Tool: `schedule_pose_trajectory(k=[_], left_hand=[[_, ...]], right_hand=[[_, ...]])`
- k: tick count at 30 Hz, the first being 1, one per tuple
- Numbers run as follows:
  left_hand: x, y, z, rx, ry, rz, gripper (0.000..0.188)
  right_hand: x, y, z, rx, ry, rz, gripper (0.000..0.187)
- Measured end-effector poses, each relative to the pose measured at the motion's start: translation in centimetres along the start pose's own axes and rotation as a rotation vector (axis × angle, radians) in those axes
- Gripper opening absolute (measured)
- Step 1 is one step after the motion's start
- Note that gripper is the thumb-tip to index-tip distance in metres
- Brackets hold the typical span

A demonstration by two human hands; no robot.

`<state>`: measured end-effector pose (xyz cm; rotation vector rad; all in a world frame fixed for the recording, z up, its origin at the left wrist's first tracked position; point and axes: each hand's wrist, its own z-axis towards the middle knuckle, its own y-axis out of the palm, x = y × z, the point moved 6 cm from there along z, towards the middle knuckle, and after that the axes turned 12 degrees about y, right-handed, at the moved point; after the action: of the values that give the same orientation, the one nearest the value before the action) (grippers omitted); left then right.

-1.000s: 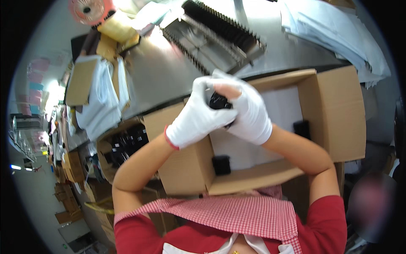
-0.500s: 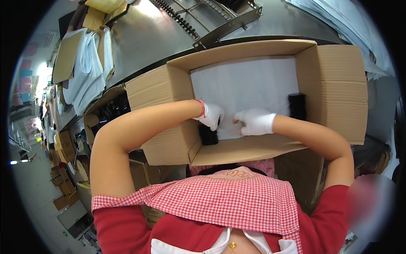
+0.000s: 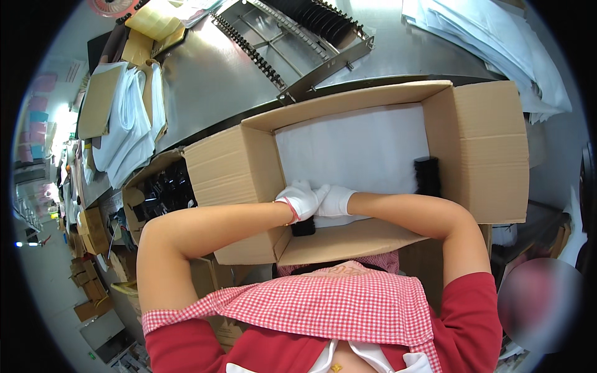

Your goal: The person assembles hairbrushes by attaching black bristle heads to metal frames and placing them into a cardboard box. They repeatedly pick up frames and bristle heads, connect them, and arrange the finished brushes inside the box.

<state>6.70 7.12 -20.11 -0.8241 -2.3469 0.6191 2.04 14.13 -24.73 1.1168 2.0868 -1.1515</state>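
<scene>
My left hand (image 3: 300,199), in a white glove with a red band at the wrist, is at the near left corner inside an open cardboard box (image 3: 476,124). Its fingers look curled, and what they hold, if anything, is hidden. Against it lies my right hand (image 3: 336,201), also white-gloved, with its fingers hidden behind the left one. Just below the hands a black fuzzy piece (image 3: 303,226) shows in that corner, partly covered. Another black fuzzy roll (image 3: 427,176) stands by the right wall. A white sheet (image 3: 360,146) lines the box.
Beyond the box is a metal table (image 3: 199,81) carrying a metal rack (image 3: 305,59) with black discs. White sheets (image 3: 479,50) are piled at the far right, with folded white bundles (image 3: 127,112) at the left. A carton of shiny black items (image 3: 165,189) stands left of the box.
My right hand has moved left until it meets my left hand; before, a gap lay between them. The whole view has shifted slightly, showing more of the rack.
</scene>
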Motion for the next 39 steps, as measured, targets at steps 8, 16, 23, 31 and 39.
schedule_pose_trajectory(k=[8, 16, 23, 31, 39], left_hand=[[0.1, 0.5, -0.9, -0.062, -0.153, 0.046, 0.065], [10.1, -16.7, -8.1, 0.575, 0.84, -0.046, 0.017], [8.6, -29.8, 1.5, 0.794, 0.443, 0.074, 0.093], [10.0, -30.1, 4.0, 0.597, 0.431, 0.089, 0.094], [14.4, -27.4, 5.5, 0.208, 0.381, 0.871, 0.034]], right_hand=[[-3.8, -14.3, -4.4, -0.142, -0.006, -0.352, 0.029], [-9.1, -28.2, -5.1, 0.993, -0.679, -0.409, 0.019], [-10.7, -25.1, 4.8, 0.842, -0.504, -0.137, 0.008], [-13.1, -24.5, 6.2, 0.708, -0.212, -0.001, 0.035], [-11.4, -22.4, 8.8, 0.788, -0.252, 0.043, 0.032]])
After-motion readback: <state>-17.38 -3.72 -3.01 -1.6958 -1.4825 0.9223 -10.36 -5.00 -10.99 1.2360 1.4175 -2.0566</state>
